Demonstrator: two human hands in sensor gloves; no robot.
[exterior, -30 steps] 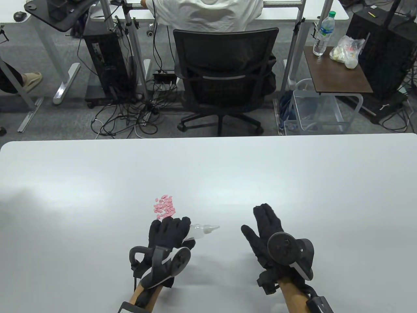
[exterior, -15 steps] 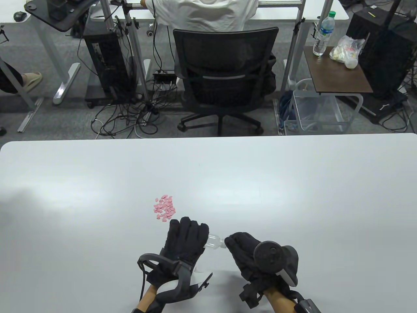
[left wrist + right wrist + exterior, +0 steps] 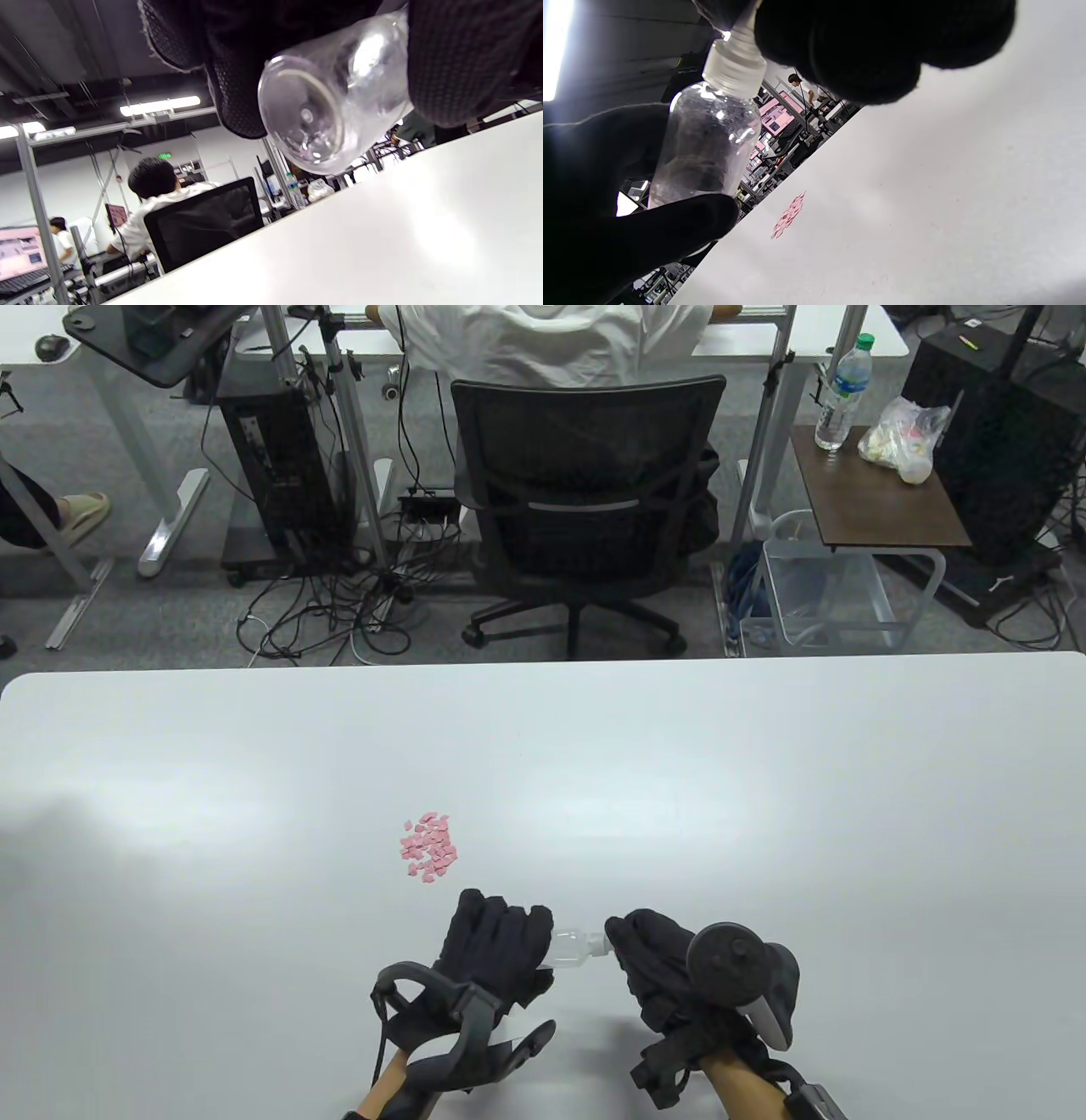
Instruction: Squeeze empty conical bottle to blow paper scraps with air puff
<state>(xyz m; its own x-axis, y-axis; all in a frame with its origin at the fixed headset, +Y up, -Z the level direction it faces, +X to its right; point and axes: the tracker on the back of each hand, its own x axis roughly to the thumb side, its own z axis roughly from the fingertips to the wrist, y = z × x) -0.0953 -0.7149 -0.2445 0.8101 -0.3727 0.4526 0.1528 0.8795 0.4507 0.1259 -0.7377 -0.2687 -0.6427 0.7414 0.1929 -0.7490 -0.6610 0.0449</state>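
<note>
Gripping the bottle at both ends

Item 1: clear conical bottle (image 3: 573, 948), lying roughly level above the white tabletop (image 3: 764, 814), just nearer the viewer than the pink paper scraps (image 3: 429, 847). Body see-through; round base visible in the left wrist view (image 3: 312, 123); white ribbed cap collar visible in the right wrist view (image 3: 734, 70).

Item 2: left hand (image 3: 496, 954), black glove, fingers wrapped round the bottle's body.

Item 3: right hand (image 3: 657, 963), black glove, fingers curled over the bottle's nozzle end, tip hidden beneath them.

Item 4: paper scraps, one tight heap on the tabletop, just beyond the left hand, untouched.

Item 5: black office chair (image 3: 585, 509), on the floor well beyond the scraps.
</note>
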